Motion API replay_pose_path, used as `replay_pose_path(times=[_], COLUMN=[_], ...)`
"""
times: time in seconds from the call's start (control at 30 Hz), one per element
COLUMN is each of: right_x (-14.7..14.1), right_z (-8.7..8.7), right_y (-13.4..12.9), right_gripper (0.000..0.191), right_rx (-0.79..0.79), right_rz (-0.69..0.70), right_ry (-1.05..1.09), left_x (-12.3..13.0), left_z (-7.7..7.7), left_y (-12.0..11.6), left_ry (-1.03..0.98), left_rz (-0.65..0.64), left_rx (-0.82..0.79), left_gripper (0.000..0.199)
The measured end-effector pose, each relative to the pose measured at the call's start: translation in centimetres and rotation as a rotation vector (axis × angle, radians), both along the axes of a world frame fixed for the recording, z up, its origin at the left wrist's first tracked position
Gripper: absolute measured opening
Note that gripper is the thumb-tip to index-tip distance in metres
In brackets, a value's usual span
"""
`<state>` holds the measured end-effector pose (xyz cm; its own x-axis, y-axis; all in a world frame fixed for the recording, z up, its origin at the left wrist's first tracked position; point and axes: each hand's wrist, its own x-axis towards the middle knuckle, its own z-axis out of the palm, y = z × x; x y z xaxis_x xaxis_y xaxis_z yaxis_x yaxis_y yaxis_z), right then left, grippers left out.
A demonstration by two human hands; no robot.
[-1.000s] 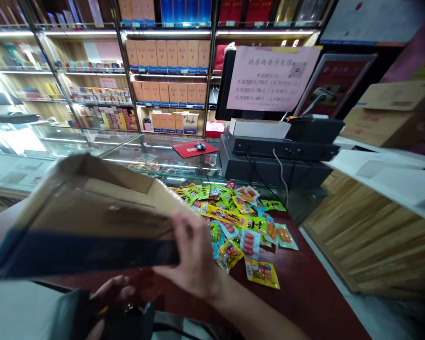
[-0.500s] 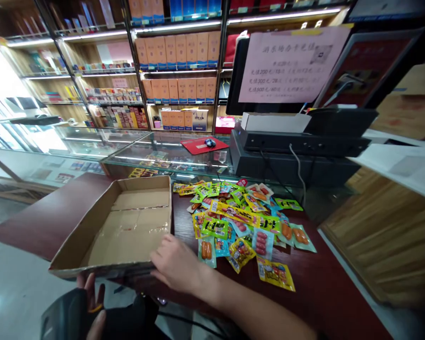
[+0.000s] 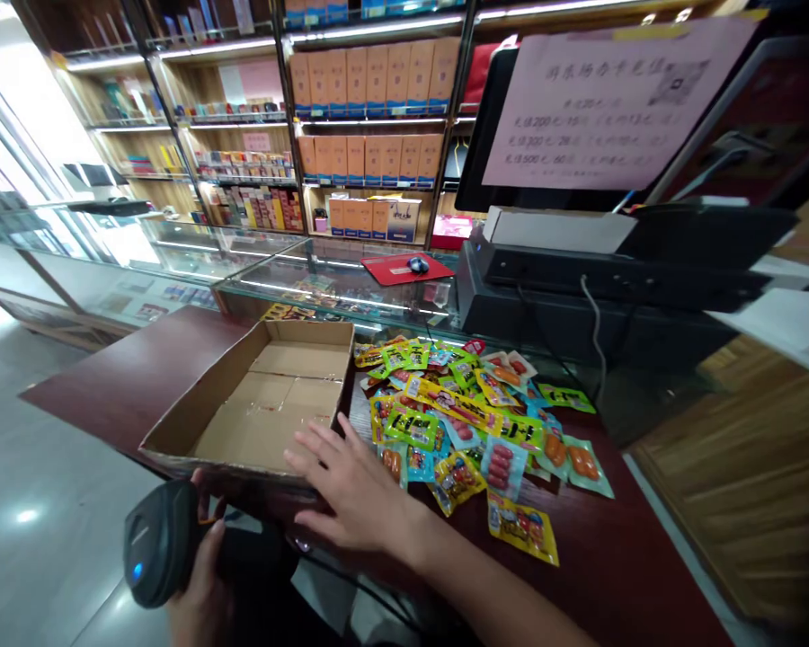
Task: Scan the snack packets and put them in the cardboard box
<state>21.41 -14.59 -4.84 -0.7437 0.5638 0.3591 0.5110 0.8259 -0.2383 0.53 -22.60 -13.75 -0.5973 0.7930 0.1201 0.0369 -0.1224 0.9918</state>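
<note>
My left hand (image 3: pixel 206 571) is wrapped around a dark barcode scanner (image 3: pixel 156 544) below the near side of the box. A small blue light shows on the scanner. My right hand (image 3: pixel 360 494) is open with fingers spread, over the near right corner of a shallow cardboard box (image 3: pixel 243 422); whether it touches the rim I cannot tell. The box has nothing inside. Right beside it lies a loose heap of small packaged snacks (image 3: pixel 458 413), in green, yellow and blue wrappers, some with sausages showing. One yellow snack packet (image 3: pixel 522 528) lies nearest me.
The box and snacks rest on a dark red tabletop (image 3: pixel 620 566). Behind is a glass display counter (image 3: pixel 262 279) with a red mouse pad (image 3: pixel 404 268). At the right stands a monitor with a pink paper sign (image 3: pixel 600 108) over dark equipment. Stocked shelves (image 3: pixel 370 157) line the back.
My right hand has let go of the box's near rim and spread its fingers. The scanner in my left hand has come up higher, its blue light now showing. The view has shifted.
</note>
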Motion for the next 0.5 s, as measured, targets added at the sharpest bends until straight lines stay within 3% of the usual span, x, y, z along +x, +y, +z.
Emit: replay_pose_path(times=[0.07, 0.17, 0.33, 0.5], right_x=[-1.4, -2.7, -3.0, -3.3], right_z=[-1.5, -2.8, -2.9, -2.6], right_y=[0.9, 0.7, -1.6, -1.0], right_gripper=[0.033, 0.030, 0.026, 0.024], right_rx=[0.049, 0.074, 0.029, 0.077], right_rz=[-0.027, -0.080, -0.219, -0.189], right_ry=[-0.071, -0.095, -0.043, -0.076], left_x=[0.9, 2.0, 2.4, 1.5], left_z=[0.5, 1.1, 1.2, 1.4], left_y=[0.4, 1.2, 2.0, 3.1], left_ry=[0.006, -0.005, -0.054, -0.094], left_rz=[0.037, 0.102, 0.078, 0.050], left_rx=[-0.009, -0.008, 0.020, -0.002], left_gripper=[0.030, 0.038, 0.053, 0.054])
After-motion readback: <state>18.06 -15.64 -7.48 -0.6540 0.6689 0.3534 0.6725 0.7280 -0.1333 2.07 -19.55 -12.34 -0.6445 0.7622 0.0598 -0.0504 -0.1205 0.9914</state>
